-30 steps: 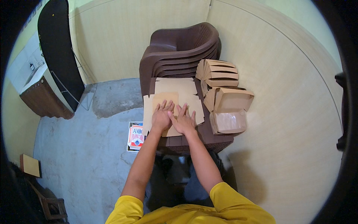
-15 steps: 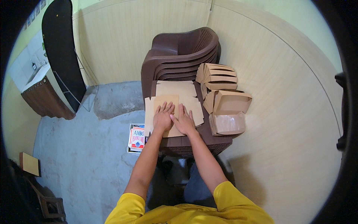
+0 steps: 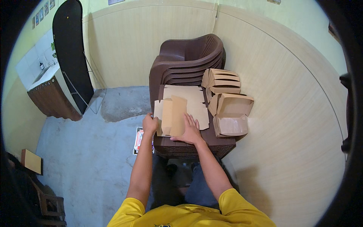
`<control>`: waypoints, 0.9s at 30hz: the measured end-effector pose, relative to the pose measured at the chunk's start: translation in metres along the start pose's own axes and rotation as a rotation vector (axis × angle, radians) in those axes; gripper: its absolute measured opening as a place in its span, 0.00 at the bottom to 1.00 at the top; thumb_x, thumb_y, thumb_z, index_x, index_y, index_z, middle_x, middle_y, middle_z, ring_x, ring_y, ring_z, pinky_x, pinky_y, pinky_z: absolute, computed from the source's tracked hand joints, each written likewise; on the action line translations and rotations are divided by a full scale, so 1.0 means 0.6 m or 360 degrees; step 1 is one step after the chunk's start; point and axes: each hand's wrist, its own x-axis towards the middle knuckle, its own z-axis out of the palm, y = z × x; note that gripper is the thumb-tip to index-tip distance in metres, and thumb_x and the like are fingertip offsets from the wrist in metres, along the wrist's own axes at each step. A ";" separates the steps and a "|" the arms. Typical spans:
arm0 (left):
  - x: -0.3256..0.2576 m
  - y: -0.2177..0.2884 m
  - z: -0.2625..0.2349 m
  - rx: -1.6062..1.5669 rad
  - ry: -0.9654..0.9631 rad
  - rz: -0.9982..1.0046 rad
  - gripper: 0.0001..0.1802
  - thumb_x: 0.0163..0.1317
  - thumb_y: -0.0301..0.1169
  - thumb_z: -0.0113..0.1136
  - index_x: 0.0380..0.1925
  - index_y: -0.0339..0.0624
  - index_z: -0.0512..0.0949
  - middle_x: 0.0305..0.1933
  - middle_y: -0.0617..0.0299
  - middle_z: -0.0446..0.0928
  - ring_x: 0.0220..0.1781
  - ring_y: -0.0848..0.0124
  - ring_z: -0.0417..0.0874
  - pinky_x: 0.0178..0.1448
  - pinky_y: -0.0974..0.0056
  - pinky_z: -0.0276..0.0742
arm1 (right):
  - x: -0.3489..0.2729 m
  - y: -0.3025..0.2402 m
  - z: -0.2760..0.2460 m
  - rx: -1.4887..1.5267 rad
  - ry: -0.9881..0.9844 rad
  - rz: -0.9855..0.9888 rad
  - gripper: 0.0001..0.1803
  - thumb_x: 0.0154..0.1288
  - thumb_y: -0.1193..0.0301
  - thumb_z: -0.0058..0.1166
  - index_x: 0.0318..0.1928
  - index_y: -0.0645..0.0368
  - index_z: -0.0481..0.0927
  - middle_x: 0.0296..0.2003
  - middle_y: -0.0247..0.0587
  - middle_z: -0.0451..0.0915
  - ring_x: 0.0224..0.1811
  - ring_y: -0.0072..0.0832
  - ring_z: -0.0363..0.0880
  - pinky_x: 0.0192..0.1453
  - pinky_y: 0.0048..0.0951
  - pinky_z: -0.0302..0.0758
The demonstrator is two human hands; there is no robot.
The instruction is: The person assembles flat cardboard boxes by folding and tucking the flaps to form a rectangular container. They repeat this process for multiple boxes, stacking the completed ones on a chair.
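A brown cardboard box blank (image 3: pixel 167 115) lies in front of me, with one panel raised along a crease. My left hand (image 3: pixel 150 124) is closed on its left edge, thumb on top. Fingers spread, my right hand (image 3: pixel 191 130) rests against the raised panel's right side and the near edge. Beneath it, a flat cardboard blank (image 3: pixel 194 98) with notched edges sticks out to the far and right sides. Both lie on a brown plastic table (image 3: pixel 208 143) with a woven-pattern side.
Stacked brown plastic chairs (image 3: pixel 191 56) stand behind the table. On the right are an open cardboard box (image 3: pixel 231 125) and several nested boxes (image 3: pixel 224 80). A small box with printed cards (image 3: pixel 139 140) sits left of the table, partly behind my left forearm. Wood-look panels line the wall.
My hands have parted from pressing flat together on the blank. The left now grips its left edge, the right has slid nearer me, and a panel that lay flat is lifted.
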 end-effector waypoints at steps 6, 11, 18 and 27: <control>-0.054 0.023 -0.029 -0.0135 0.0108 0.0063 0.33 0.60 0.38 0.74 0.65 0.40 0.80 0.42 0.46 0.89 0.50 0.44 0.90 0.59 0.46 0.83 | 0.027 0.055 0.044 0.1057 0.0508 0.0037 0.31 0.73 0.51 0.64 0.64 0.63 0.81 0.66 0.57 0.79 0.72 0.50 0.75 0.79 0.50 0.64; -0.173 0.068 -0.053 0.0147 0.0043 0.0223 0.30 0.61 0.39 0.72 0.63 0.43 0.82 0.39 0.46 0.88 0.46 0.46 0.90 0.54 0.45 0.84 | 0.076 0.109 0.039 0.0859 0.0802 0.0523 0.20 0.80 0.60 0.55 0.47 0.68 0.85 0.53 0.62 0.84 0.58 0.56 0.82 0.62 0.48 0.76; -0.278 0.082 -0.045 0.0137 0.0118 0.0695 0.21 0.59 0.33 0.67 0.53 0.41 0.89 0.40 0.51 0.87 0.47 0.50 0.89 0.53 0.47 0.84 | 0.123 0.127 0.040 0.0548 0.1048 0.0517 0.18 0.64 0.71 0.71 0.51 0.62 0.80 0.52 0.58 0.80 0.57 0.57 0.80 0.61 0.52 0.77; -0.278 0.093 -0.034 0.0421 0.0350 0.1168 0.11 0.57 0.28 0.72 0.42 0.49 0.91 0.44 0.62 0.82 0.52 0.59 0.82 0.56 0.54 0.75 | 0.083 0.117 0.031 0.0560 0.0270 -0.0253 0.15 0.61 0.87 0.54 0.47 0.65 0.87 0.53 0.51 0.85 0.60 0.47 0.81 0.66 0.40 0.79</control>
